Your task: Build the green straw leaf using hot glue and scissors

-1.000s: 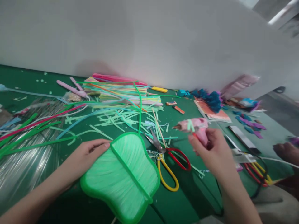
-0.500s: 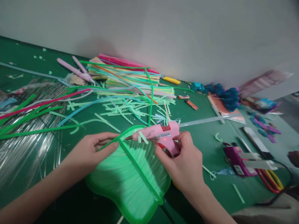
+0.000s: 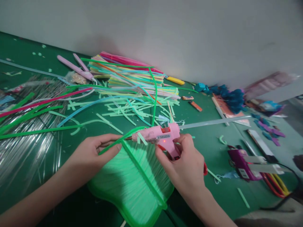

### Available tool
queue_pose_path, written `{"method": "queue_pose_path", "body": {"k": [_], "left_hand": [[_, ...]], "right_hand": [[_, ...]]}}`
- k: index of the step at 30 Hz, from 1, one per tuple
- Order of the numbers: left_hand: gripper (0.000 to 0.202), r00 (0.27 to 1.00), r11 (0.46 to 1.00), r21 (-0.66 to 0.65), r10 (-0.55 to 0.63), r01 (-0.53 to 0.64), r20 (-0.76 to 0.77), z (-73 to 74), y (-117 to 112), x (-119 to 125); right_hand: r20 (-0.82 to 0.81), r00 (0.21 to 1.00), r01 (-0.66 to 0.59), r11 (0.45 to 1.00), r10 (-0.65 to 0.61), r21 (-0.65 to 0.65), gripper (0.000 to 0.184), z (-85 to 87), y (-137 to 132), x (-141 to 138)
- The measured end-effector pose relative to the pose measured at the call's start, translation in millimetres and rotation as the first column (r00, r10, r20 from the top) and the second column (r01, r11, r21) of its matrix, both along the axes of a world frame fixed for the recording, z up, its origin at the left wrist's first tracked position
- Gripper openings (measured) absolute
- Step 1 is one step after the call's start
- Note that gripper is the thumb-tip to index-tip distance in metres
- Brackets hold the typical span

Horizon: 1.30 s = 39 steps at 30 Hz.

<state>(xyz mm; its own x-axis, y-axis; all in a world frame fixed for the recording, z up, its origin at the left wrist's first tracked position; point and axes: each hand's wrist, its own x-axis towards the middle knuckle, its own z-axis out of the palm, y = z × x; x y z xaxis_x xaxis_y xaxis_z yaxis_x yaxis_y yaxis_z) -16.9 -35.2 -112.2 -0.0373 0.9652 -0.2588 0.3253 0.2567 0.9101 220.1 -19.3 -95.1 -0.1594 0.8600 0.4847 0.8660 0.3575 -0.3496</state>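
Observation:
A green leaf-shaped piece (image 3: 123, 186) with a raised rim and a midrib lies tilted in front of me. My left hand (image 3: 99, 148) pinches its upper rim between thumb and fingers, close to where the midrib meets the edge. In my right hand (image 3: 186, 164) is a pink glue gun (image 3: 156, 135), its red light on. The gun's nozzle points left and reaches the rim beside my left fingertips. A long clear glue stick (image 3: 213, 122) sticks out of its back. A pale green scrap clings to the gun's barrel.
Behind lie bundled coloured pipe cleaners (image 3: 132, 78), pale green cut pieces (image 3: 123, 107) and lilac scissors-like tongs (image 3: 74, 67). Silvery wires (image 3: 40, 126) spread at left. At right are an orange lighter (image 3: 195, 106), a purple device (image 3: 242, 164), red-and-yellow handles (image 3: 276, 184) and dark blue fluffy pieces (image 3: 233, 99).
The glue gun has shifted slightly left, bringing its nozzle closer against the leaf's rim. My left hand keeps its pinch on the edge.

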Motion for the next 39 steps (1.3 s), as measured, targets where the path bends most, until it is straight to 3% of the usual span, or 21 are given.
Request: {"method": "queue_pose_path", "body": {"k": [28,39], "left_hand": [[0.040,1.000,1.000,-0.024,0.009,-0.008,0.025,3.3,0.9,1.8],[0.047,1.000,1.000,0.004,0.001,-0.001,-0.010,-6.5,-1.1,-1.4]], "right_hand": [[0.031,0.999,-0.031,0.999,0.030,0.034,0.021,5.1,-1.4,3.9],[0.030,0.999,-0.012,1.000,0.012,0.012,0.022,6.4,-0.7,7.3]]}}
